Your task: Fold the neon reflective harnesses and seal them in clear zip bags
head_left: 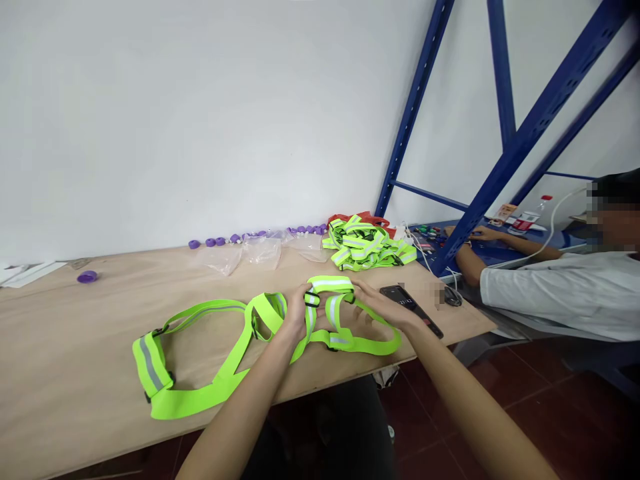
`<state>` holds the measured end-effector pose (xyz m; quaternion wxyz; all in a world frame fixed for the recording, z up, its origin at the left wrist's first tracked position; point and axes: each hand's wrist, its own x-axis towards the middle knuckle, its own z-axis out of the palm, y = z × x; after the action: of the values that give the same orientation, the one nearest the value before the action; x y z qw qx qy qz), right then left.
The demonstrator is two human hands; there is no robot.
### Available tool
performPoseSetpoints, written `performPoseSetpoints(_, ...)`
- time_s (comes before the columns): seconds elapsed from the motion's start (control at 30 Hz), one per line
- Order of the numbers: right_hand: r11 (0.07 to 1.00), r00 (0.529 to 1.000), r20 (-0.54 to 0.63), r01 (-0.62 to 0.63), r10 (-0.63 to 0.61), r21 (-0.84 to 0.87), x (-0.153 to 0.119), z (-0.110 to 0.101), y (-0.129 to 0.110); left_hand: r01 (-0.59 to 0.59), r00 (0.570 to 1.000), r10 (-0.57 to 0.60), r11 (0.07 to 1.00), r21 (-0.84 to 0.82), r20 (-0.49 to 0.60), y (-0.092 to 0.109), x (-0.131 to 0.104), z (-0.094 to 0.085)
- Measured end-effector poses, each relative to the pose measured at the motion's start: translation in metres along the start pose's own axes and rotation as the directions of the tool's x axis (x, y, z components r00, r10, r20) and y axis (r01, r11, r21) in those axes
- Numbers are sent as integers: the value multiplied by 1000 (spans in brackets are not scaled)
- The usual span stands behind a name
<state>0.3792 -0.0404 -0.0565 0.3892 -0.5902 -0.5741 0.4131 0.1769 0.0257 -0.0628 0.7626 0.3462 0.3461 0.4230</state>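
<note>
A neon-green reflective vest [225, 373] made of elastic straps with grey-silver stripes lies spread along the front of the wooden table. Its right part is lifted between my two hands. My left hand [299, 310] is closed on a strap beside a black buckle [311, 299]. On the other side, my right hand [373, 300] grips the same looped strap at its right end; its fingertips are partly hidden behind the band. To the left, the vest's wide loop rests on the tabletop, with small black buckles on it.
A pile of similar green straps [365, 243] lies at the back right by a red bag [375, 220]. Clear plastic bags [263, 250] and several purple rolls [215, 241] line the wall. A phone [411, 309] lies right of my hand. Beyond the blue rack [530, 127] sits a co-worker [560, 287].
</note>
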Motion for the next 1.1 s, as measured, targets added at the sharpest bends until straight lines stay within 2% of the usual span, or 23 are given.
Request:
performPoseSetpoints(0.13, 971, 982, -61, 168, -180, -173, -11, 17, -2, -6, 1000, 6, 1000, 10, 0, -2, 3, -3)
performPoseSetpoints(0.2, 954, 966, -99, 213, -238, -212, -12, 22, -2, -16, 1000, 15, 999, 39, 26, -1, 1, -7)
performPoseSetpoints(0.37, 969, 934, -268, 205, -236, -141, -6, 17, 5, -89, 988, 64, 980, 178, 141, 6, -2, -24)
performPoseSetpoints(0.47, 965, 908, -328, 241, -261, -100, -1, 14, 7, -114, 976, 58, 959, 261, 212, 10, 0, -28)
performPoseSetpoints(0.6, 954, 900, -321, 295, -295, -50, 7, 17, 7, -169, 954, 84, 943, 286, 286, 15, 1, -20)
performPoseSetpoints(0.73, 940, 892, -308, 339, -330, -27, 14, 21, 5, -230, 926, 139, 944, 234, 350, 18, 2, -7)
performPoseSetpoints(0.83, 936, 891, -297, 351, -344, -31, 18, 22, 3, -249, 931, 182, 951, 183, 317, 17, 6, -2)
performPoseSetpoints(0.93, 946, 896, -305, 319, -322, -62, 20, 21, 2, -261, 946, 228, 958, 123, 231, 18, 14, -2)
performPoseSetpoints(1.1, 938, 926, -259, 198, -274, -286, 13, 6, 17, -342, 938, 339, 939, 27, 80, 39, 21, -7)
